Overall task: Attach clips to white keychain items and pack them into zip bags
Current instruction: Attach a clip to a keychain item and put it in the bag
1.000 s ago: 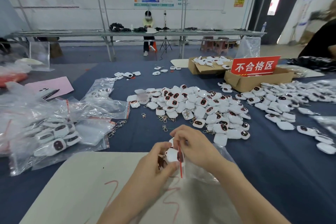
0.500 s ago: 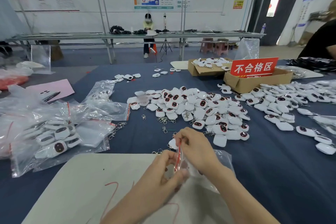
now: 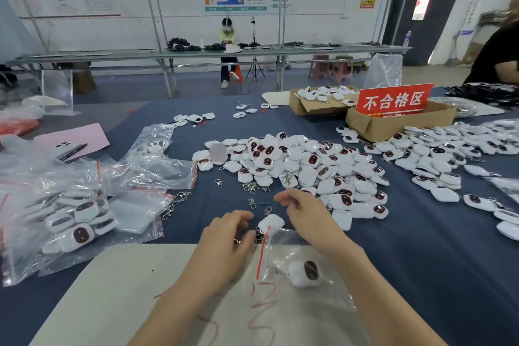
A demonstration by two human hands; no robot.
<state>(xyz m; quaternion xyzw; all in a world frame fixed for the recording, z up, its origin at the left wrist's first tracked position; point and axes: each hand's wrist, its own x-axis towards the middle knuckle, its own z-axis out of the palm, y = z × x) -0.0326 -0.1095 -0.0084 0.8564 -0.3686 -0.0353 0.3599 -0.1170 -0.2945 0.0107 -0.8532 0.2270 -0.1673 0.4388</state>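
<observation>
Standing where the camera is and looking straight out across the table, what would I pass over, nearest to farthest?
zip bag holding one keychain → loose white keychain → scattered metal clips → big pile of white keychains → a few stray keychains → long bench by the wall.

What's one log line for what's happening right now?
zip bag: one keychain inside | left hand: by clips, grip unclear | right hand: empty, beside loose keychain
</observation>
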